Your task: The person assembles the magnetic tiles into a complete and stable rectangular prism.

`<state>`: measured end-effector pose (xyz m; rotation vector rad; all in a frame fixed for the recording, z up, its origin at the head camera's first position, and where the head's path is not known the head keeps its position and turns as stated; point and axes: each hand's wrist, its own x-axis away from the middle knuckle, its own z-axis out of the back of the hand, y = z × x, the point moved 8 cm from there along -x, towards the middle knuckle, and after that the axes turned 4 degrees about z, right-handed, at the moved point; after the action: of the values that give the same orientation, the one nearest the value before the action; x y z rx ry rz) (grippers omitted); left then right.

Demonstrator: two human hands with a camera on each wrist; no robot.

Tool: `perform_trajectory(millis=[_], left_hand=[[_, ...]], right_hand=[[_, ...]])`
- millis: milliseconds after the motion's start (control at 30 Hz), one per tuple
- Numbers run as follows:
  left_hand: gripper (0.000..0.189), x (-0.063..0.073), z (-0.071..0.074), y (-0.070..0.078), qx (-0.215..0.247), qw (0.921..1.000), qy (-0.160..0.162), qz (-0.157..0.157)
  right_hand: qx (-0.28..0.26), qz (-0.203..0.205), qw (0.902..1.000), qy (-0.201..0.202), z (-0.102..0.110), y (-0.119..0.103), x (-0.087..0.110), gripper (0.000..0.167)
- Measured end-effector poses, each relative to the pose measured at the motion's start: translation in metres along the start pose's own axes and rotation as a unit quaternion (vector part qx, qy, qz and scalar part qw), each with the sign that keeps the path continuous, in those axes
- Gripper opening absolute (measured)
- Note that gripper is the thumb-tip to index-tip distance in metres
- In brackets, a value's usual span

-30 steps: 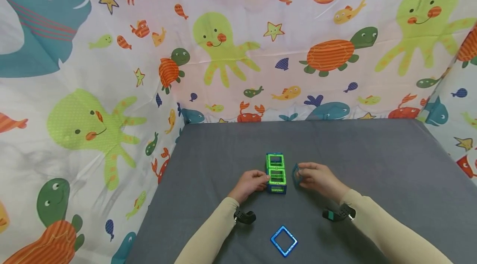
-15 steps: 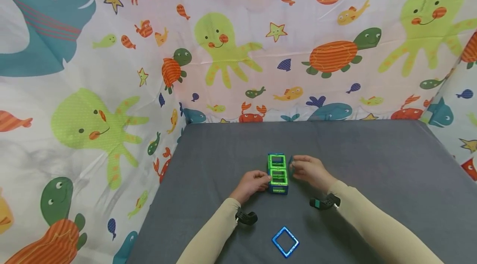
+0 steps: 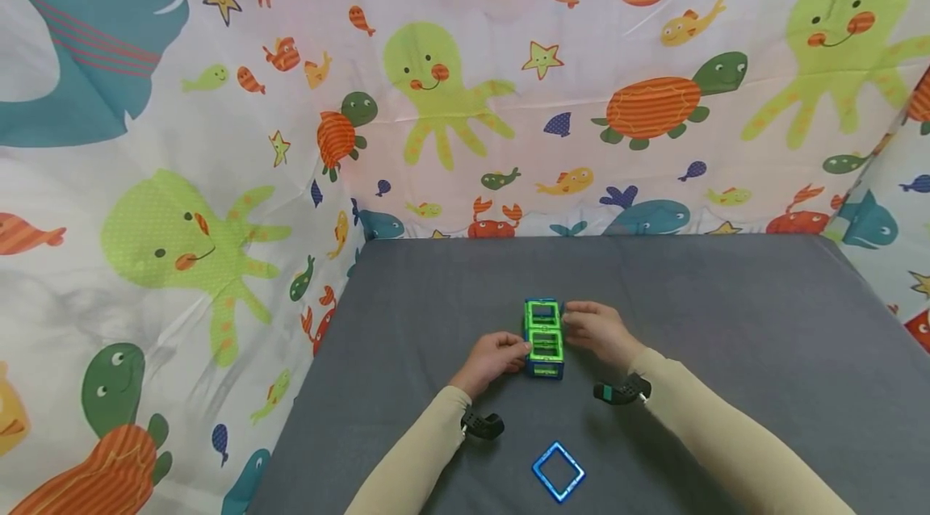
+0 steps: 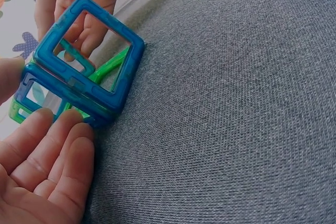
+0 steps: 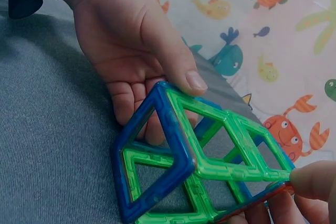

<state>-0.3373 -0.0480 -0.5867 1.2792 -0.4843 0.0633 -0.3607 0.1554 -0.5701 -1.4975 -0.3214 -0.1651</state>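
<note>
A box-shaped build of green and blue magnetic tiles [image 3: 545, 328] lies on the grey cloth, two squares long, with green frames on top. At its near end is a blue square frame [image 4: 59, 29]. My left hand [image 3: 494, 360] pinches the build's left side, thumb above and fingers along the side. On the opposite side, my right hand [image 3: 599, 329] holds a bluish square tile [image 4: 77, 55] upright against the build's right side. Its thumb lies at the upper edge and its fingers curl behind; the build hides part of that tile.
Nearer to the person, a loose blue square tile [image 3: 545, 455] lies flat on the grey cloth [image 3: 690, 297]. A curtain printed with sea animals [image 3: 465, 200] stands behind the cloth and along its sides.
My right hand has moved left with its tile, from a gap beside the build to its right side. The left hand keeps its hold, and the loose tile stays put.
</note>
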Motion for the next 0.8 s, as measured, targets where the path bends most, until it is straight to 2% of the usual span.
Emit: perform_trajectory(millis=[167, 500, 700, 800], left_hand=[[0.031, -0.0013, -0.0005, -0.0023, -0.001, 1.0, 0.003, 0.001], [0.032, -0.0038, -0.0022, -0.0011, -0.006, 0.9999, -0.005, -0.008], [0.032, -0.0059, -0.0013, -0.0006, -0.001, 0.9999, -0.016, 0.003], [0.031, -0.0084, 0.002, 0.0028, 0.002, 0.9999, -0.007, 0.011]], right_hand=[[0.002, -0.005, 0.9999, 0.01, -0.0015, -0.001, -0.0017, 0.05], [0.018, 0.013, 0.9992, 0.032, -0.0005, -0.0027, -0.0019, 0.046], [0.017, 0.01, 0.999, 0.039, -0.0009, -0.0017, -0.0018, 0.043], [0.018, 0.012, 0.9991, 0.036, -0.0019, -0.0017, -0.0022, 0.043]])
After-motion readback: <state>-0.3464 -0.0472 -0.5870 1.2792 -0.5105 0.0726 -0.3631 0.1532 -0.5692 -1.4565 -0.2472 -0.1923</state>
